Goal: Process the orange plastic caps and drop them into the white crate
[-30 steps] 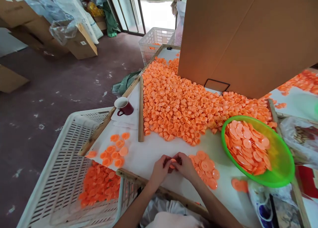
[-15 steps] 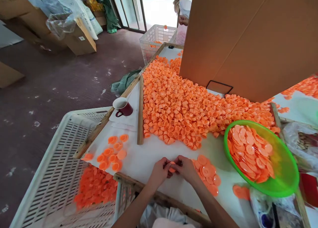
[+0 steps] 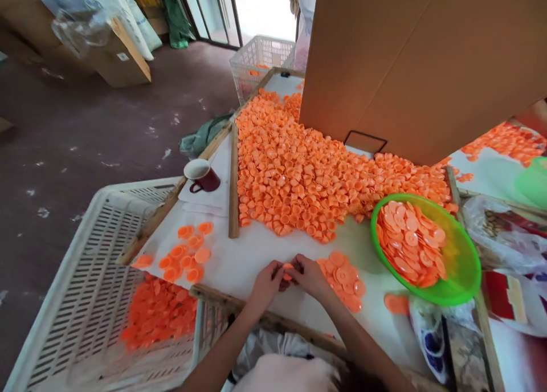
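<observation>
Between my two hands, just above the white tabletop, is a small orange plastic cap. My left hand pinches it from the left and my right hand from the right; the fingers hide part of it. Flat orange discs lie beside my right hand. Beyond my hands spreads a large heap of small orange cups. To the left, several orange pieces lie loose near the table edge. A green basin with many orange discs stands at the right.
A maroon mug stands on paper behind a wooden strip. A white plastic crate with orange pieces is below the left edge. A large cardboard sheet rises behind the heap. Plastic bags lie at the right.
The camera view has shifted, so the scene sits a little further left and up. Both hands still hold the small cap together, in nearly the same pose.
</observation>
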Available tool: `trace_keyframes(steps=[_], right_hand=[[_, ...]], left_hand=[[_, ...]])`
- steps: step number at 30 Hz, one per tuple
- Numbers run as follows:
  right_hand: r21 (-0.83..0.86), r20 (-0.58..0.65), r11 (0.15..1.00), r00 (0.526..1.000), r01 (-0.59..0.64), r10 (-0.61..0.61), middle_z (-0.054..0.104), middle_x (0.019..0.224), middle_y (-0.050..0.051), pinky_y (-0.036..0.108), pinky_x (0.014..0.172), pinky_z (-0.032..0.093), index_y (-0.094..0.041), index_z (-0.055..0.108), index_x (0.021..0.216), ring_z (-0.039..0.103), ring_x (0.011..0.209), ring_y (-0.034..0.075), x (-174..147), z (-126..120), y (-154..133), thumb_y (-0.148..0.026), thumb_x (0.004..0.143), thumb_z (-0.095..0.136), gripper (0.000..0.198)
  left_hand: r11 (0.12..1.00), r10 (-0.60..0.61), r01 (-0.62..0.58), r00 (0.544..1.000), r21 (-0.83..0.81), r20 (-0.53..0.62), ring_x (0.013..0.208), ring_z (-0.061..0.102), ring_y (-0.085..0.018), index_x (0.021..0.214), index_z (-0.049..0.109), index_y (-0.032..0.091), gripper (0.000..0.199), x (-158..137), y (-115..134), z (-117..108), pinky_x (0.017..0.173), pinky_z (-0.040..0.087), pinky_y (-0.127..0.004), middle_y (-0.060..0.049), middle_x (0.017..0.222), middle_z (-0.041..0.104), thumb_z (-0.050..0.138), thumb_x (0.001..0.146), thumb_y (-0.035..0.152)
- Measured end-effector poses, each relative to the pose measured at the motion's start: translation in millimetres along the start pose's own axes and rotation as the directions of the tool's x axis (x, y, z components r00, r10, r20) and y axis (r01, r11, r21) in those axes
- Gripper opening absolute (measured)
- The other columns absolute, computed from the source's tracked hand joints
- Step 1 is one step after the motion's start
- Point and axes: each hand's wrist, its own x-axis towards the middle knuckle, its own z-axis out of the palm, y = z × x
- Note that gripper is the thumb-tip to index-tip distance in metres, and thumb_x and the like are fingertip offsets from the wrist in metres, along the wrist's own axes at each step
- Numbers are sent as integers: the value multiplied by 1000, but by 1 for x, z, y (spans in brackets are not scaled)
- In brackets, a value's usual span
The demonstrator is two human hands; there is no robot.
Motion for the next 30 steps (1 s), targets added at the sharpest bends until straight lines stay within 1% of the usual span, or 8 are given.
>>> trace_keyframes(steps=[2, 7, 11, 15, 20, 25, 28, 30], right_hand=[[-5, 24, 1000, 1000, 14, -14, 61, 63, -3, 22, 55, 40, -20, 55, 80, 56, 58, 12, -6, -5, -4, -28, 78, 57, 8], [38, -33, 997, 997, 68, -67, 60, 65, -3, 22, 55, 41, -20, 56, 82, 56, 57, 12, -15, -15, -9, -28, 79, 55, 8], [61, -62, 997, 997, 42, -38, 61, 66, -3, 23, 54, 42, -20, 56, 76, 55, 56, 12, -17, -16, -5, -31, 77, 57, 11], [111, -71, 993, 997, 26, -18, 60, 61, -3, 23, 53, 42, -20, 56, 75, 54, 53, 12, -15, -14, -2, -27, 77, 56, 7], [157, -52, 988, 999, 2, 6, 61, 63, -2, 23, 52, 43, -20, 55, 77, 57, 53, 12, -13, -11, 0, -28, 78, 55, 8], [139, -18, 988, 998, -61, 64, 61, 62, -2, 23, 51, 43, -20, 54, 77, 58, 52, 12, -10, -11, 1, -28, 79, 56, 8], [58, -8, 990, 991, -131, 131, 60, 57, -3, 22, 48, 40, -20, 52, 74, 57, 50, 12, -5, -10, -1, -23, 78, 57, 7], [-7, -20, 990, 990, -142, 142, 60, 57, -3, 21, 48, 38, -20, 51, 72, 56, 51, 12, -2, -12, -4, -20, 76, 58, 8]], left_hand=[[1000, -19, 19, 1000, -25, 11, 66, 66, -18, 88, 55, 19, 27, -1, 3, 2, 64, 54, -31, -2, 69, 67, 52, 77, 44], [997, -4, 7, 999, -80, 32, 68, 66, -17, 91, 57, 16, 30, -1, 5, 4, 65, 55, -30, -4, 79, 67, 58, 75, 41], [995, 12, -10, 1000, -95, 20, 68, 66, -16, 91, 58, 15, 30, -3, 3, 5, 66, 55, -29, -4, 78, 66, 61, 74, 39], [995, 2, -1, 1000, -95, 15, 68, 66, -15, 91, 57, 15, 28, -4, 5, 5, 65, 55, -28, -4, 76, 66, 60, 75, 38], [1000, 12, -13, 999, -16, -38, 62, 65, -16, 86, 56, 16, 27, -3, 7, 8, 58, 55, -28, -2, 71, 65, 58, 77, 42], [998, -19, 22, 998, 58, -57, 54, 65, -16, 79, 52, 17, 22, 0, 12, 9, 50, 53, -27, -1, 66, 64, 58, 77, 38], [995, -63, 65, 998, 77, -21, 53, 65, -16, 76, 50, 17, 17, 5, 17, 7, 49, 52, -26, -1, 65, 64, 59, 77, 32], [993, -76, 76, 997, 86, -3, 53, 65, -16, 76, 49, 18, 15, 8, 19, 6, 49, 52, -26, -1, 65, 65, 59, 77, 29]])
